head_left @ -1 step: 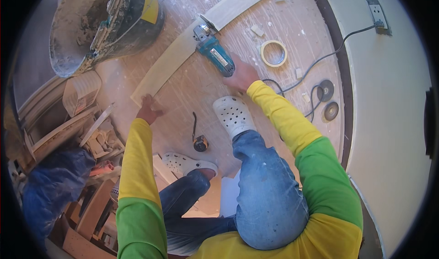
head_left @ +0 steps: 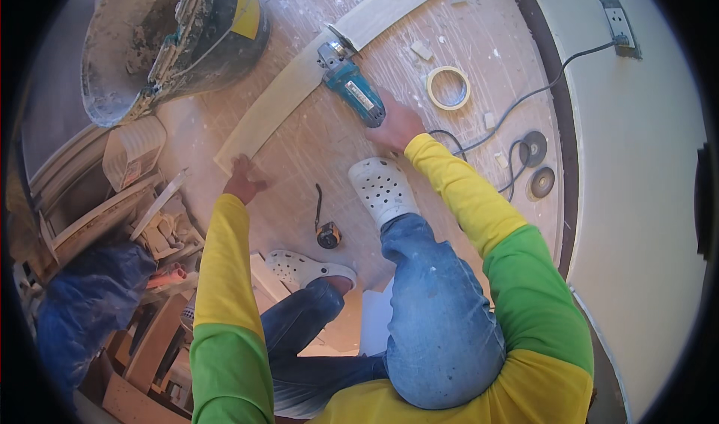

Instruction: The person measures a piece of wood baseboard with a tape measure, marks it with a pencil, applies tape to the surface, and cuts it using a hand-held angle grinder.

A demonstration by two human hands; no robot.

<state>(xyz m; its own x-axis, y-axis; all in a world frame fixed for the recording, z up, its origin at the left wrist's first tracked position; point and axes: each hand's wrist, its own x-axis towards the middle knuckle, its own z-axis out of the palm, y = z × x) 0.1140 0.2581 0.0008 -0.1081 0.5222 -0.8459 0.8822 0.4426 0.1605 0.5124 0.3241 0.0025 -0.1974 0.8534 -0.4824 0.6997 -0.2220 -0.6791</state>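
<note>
A teal angle grinder (head_left: pixel 352 87) is gripped by its rear end in my right hand (head_left: pixel 397 124). Its disc, seen nearly edge-on, is at the far edge of a long pale strip (head_left: pixel 281 102); whether it touches the strip I cannot tell. The strip lies slantwise on the floor, its material unclear, perhaps tile or board. At its near left end rests my left hand (head_left: pixel 244 181), fingers spread, with the tips on the strip. A black and orange tape measure (head_left: pixel 328 235) lies between my left hand and my feet.
A large dirty bucket (head_left: pixel 217 50) lies tipped at the far left. A roll of tape (head_left: pixel 448 88) and two grinding discs (head_left: pixel 533 148) lie on the right. The power cord (head_left: pixel 524 98) runs to a wall outlet (head_left: pixel 619 23). Scraps and a blue plastic bag (head_left: pixel 93 297) crowd the left.
</note>
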